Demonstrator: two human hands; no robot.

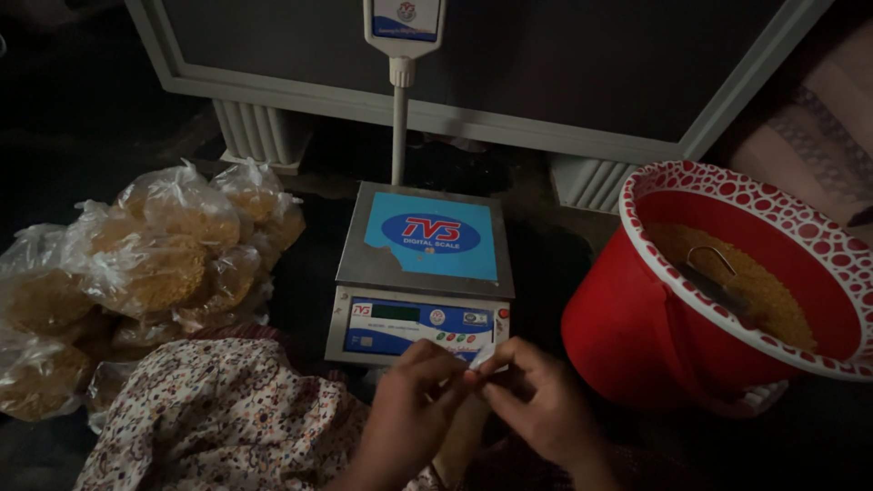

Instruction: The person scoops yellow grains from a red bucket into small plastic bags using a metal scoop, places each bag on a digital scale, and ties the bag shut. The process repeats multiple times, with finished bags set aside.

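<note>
Scale [423, 264] centre; filled bags [136, 282] heaped left; tub [727, 282] right, scoop [718, 277] inside on grain [773, 300]; cabinet [473, 55] far behind; both hands near, before scale.

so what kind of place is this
Probably a small food-packing spot on a dim floor: a digital scale, a red tub of yellow grain with a scoop, and filled clear bags.

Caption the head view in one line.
Both hands pinch a small clear bag before a digital scale, filled bags left, red tub right.
</note>
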